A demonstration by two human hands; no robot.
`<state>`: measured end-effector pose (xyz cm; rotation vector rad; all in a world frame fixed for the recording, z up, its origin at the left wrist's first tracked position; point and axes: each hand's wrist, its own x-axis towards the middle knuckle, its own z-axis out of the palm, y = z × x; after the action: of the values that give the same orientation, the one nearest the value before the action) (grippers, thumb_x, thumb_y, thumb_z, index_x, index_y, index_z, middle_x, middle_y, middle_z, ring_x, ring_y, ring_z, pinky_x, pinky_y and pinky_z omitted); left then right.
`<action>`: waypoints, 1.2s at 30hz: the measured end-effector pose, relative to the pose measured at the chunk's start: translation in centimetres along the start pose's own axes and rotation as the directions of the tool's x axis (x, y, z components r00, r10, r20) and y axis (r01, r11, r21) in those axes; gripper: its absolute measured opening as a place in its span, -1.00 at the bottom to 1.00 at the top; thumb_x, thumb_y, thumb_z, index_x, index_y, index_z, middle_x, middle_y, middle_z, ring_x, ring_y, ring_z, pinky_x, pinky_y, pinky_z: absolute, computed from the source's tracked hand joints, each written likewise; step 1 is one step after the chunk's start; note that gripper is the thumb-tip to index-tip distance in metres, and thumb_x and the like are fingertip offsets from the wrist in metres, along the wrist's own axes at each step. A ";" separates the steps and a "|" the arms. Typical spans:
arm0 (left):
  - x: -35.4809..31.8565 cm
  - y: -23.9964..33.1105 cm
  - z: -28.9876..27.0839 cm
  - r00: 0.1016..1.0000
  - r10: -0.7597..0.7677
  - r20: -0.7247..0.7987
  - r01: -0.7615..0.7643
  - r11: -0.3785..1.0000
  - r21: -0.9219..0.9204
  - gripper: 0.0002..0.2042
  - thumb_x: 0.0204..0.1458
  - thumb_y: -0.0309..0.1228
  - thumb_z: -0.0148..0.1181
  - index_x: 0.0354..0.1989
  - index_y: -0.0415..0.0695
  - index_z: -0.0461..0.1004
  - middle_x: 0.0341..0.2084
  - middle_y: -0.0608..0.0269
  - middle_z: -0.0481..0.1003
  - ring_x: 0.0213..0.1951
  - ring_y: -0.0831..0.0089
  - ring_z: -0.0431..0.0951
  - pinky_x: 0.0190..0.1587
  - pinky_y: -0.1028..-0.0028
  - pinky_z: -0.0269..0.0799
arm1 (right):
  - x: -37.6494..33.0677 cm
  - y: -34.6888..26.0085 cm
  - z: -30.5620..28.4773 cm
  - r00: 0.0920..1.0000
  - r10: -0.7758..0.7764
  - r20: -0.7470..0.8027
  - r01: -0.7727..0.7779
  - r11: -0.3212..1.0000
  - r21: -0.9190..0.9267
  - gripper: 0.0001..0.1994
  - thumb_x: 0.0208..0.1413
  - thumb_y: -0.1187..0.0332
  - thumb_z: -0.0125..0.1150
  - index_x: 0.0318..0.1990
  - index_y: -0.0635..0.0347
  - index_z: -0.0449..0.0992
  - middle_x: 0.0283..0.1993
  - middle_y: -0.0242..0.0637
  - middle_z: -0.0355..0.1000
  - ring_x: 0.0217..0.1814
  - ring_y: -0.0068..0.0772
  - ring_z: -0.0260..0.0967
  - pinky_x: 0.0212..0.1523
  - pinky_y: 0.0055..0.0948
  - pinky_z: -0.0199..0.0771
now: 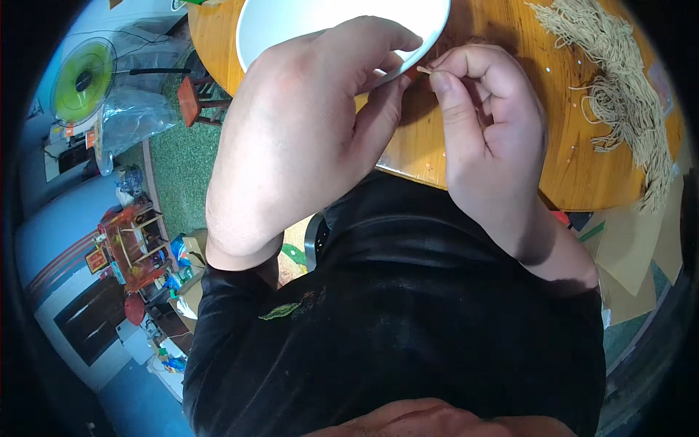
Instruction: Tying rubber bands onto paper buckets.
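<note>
- A thin, short tan stalk [423,70] is pinched between thumb and forefinger of the right hand [489,131], apparently for fine picking close to the eyes.
- The left hand [320,109] is curled, its fingertips [399,86] meeting the stalk at nine o'clock, over the white round bowl's [437,29] rim.
- A pile of tan stringy stalks [619,80] is kept at three o'clock on the round wooden table [568,175].

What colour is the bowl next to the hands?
White; the bowl shows best in the head view, on the orange-brown wooden table.
</note>
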<state>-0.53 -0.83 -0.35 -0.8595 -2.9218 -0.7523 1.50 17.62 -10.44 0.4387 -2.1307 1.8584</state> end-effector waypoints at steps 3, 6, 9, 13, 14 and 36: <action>0.0 0.3 0.0 1.000 -0.016 0.013 0.016 1.000 0.017 -0.73 0.21 -0.62 0.32 0.09 -0.27 0.61 -0.21 0.08 0.72 -0.14 0.36 0.79 0.01 0.40 0.69 | -0.1 0.0 0.3 1.000 0.010 -0.023 -0.009 1.000 0.018 -0.96 0.46 0.61 0.13 -0.06 0.33 0.49 -0.18 -0.44 0.46 -0.16 -0.76 0.41 -0.11 -0.69 0.41; -0.2 0.0 0.1 1.000 -0.006 0.009 0.006 1.000 -0.006 -0.72 0.23 -0.62 0.31 0.11 -0.26 0.60 -0.20 0.10 0.72 -0.11 0.39 0.78 0.02 0.40 0.68 | -0.2 -0.1 0.4 0.999 0.033 -0.027 -0.032 0.999 0.018 -0.97 0.45 0.61 0.15 -0.07 0.32 0.50 -0.23 -0.48 0.46 -0.22 -0.80 0.38 -0.19 -0.73 0.38; -0.2 0.0 0.1 1.000 -0.014 0.020 0.015 1.000 -0.026 -0.72 0.25 -0.62 0.31 0.13 -0.26 0.59 -0.18 0.10 0.72 -0.08 0.40 0.78 0.05 0.41 0.68 | -0.1 -0.3 0.3 0.999 0.050 -0.022 -0.050 0.999 0.008 -0.97 0.45 0.60 0.16 -0.06 0.32 0.50 -0.26 -0.50 0.46 -0.27 -0.83 0.37 -0.24 -0.74 0.35; -0.1 0.1 -0.1 0.999 -0.019 0.042 0.023 0.997 -0.080 -0.72 0.28 -0.60 0.29 0.14 -0.30 0.58 -0.15 0.08 0.72 -0.06 0.41 0.77 0.10 0.42 0.65 | -0.1 -0.2 0.5 0.998 0.053 -0.029 -0.052 0.998 0.028 -0.97 0.44 0.60 0.17 -0.07 0.33 0.52 -0.26 -0.49 0.50 -0.25 -0.82 0.41 -0.25 -0.72 0.39; 0.0 0.0 -0.1 0.998 -0.020 0.052 0.026 0.993 -0.116 -0.72 0.29 -0.60 0.29 0.15 -0.32 0.57 -0.13 0.07 0.72 -0.05 0.40 0.76 0.12 0.42 0.64 | -0.1 -0.1 0.6 0.998 0.053 -0.030 -0.053 0.998 0.027 -0.97 0.44 0.60 0.17 -0.07 0.33 0.52 -0.26 -0.49 0.50 -0.25 -0.82 0.41 -0.25 -0.72 0.39; 1.8 -1.4 -1.9 0.970 0.012 0.244 0.055 0.963 -0.264 -0.83 0.37 -0.49 0.28 0.00 -0.35 0.61 -0.22 0.18 0.68 -0.11 0.55 0.68 -0.02 0.48 0.62 | -0.2 -0.5 1.2 0.979 0.002 -0.204 0.017 0.996 0.089 -0.93 0.24 0.50 0.46 -0.17 0.26 0.71 -0.25 -0.25 0.67 -0.24 -0.41 0.66 -0.17 -0.47 0.61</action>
<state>-3.05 -1.78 0.93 -1.0073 -3.0903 -1.1460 1.83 16.38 -10.19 0.2614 -1.9149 1.9114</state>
